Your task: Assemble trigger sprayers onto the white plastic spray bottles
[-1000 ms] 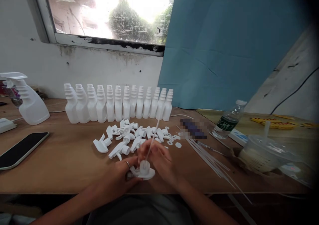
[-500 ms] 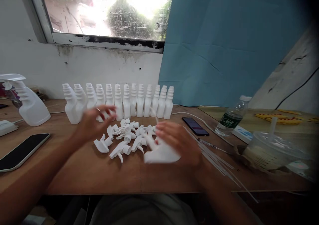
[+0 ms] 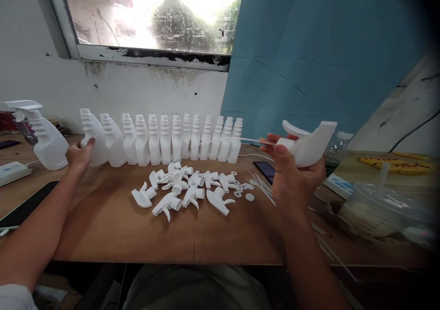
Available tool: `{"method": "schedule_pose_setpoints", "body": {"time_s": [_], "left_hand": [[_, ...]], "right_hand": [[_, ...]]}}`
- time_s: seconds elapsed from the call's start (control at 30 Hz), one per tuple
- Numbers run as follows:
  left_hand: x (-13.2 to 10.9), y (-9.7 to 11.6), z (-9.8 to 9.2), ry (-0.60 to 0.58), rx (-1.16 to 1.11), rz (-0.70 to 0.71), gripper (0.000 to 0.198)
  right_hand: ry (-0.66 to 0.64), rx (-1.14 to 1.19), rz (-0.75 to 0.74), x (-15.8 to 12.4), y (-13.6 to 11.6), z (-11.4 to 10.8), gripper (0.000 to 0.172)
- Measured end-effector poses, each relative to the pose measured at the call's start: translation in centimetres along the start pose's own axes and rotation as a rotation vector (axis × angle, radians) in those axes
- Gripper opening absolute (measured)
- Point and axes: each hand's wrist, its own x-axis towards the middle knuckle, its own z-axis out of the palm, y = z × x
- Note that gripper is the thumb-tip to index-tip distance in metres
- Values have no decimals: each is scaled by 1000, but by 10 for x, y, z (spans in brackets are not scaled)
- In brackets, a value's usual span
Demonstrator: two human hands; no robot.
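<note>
My right hand (image 3: pixel 295 177) is raised on the right, closed around a white trigger spray head (image 3: pixel 309 147). A long thin dip tube (image 3: pixel 237 138) runs leftward out of its collar. On the left, my left hand (image 3: pixel 79 156) grips the leftmost white bottle (image 3: pixel 94 138) of the row; this bottle tilts slightly and has no cap. Several more open-necked white bottles (image 3: pixel 165 140) stand in line along the wall. In front of them lies a heap of loose spray heads (image 3: pixel 177 177). Small white rings (image 3: pixel 244 186) and a white disc (image 3: pixel 250 197) are beside the heap.
An assembled spray bottle (image 3: pixel 51 143) stands at far left, above a phone (image 3: pixel 29 204). To the right are loose tubes (image 3: pixel 263 186), another phone (image 3: pixel 264 170), a water bottle (image 3: pixel 340 145) partly behind my right hand, and a lidded drink cup (image 3: pixel 374 204).
My right hand has lifted the spray head with its tube up and to the right. My left hand has moved left and taken hold of the leftmost bottle in the row, which has shifted left.
</note>
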Motion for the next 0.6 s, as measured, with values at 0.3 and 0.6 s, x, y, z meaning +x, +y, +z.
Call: {"method": "schedule_pose_setpoints", "body": {"time_s": [0.3,0.6], "left_hand": [[-15,38,-2,264,264,364,45],[-68,105,35,-103,238,867,39]], "right_hand": [[-64,143,87,2,-3,-4,31],[-81,253,150,2,-3,-4,30]]}}
